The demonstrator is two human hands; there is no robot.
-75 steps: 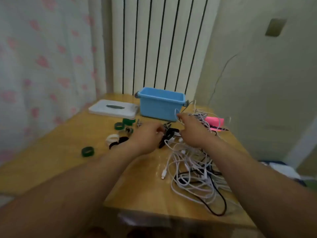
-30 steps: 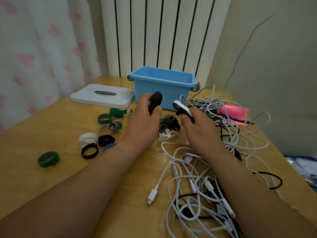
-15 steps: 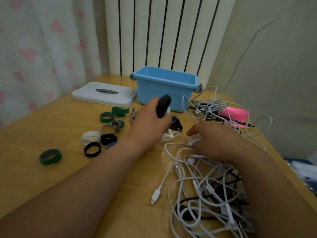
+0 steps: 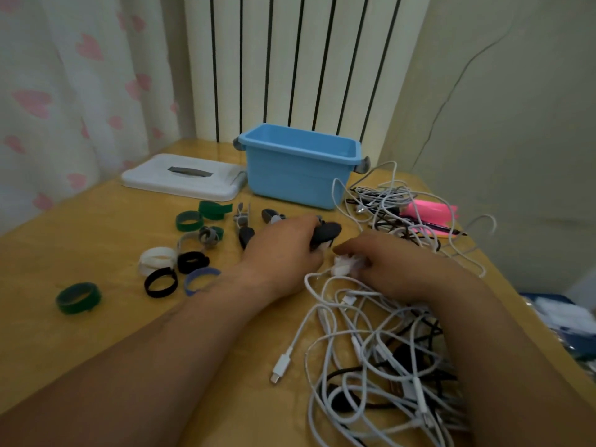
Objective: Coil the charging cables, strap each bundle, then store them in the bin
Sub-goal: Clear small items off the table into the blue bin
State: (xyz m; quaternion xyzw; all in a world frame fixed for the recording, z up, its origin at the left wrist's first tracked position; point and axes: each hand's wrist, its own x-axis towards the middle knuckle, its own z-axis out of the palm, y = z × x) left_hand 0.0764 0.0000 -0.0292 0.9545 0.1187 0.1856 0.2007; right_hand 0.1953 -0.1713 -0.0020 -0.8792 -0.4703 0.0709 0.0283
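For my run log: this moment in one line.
left hand: holds black clip | right hand: grips white item by cables | bin: lid off | straps: loose on table

**Hands, two, bare**

Left hand: knuckles up, fingers curled round a black clip. Right hand: palm down, fingertips pinching a white piece. Forearms reach in over the surface's near edge. The hands are just beside each other.
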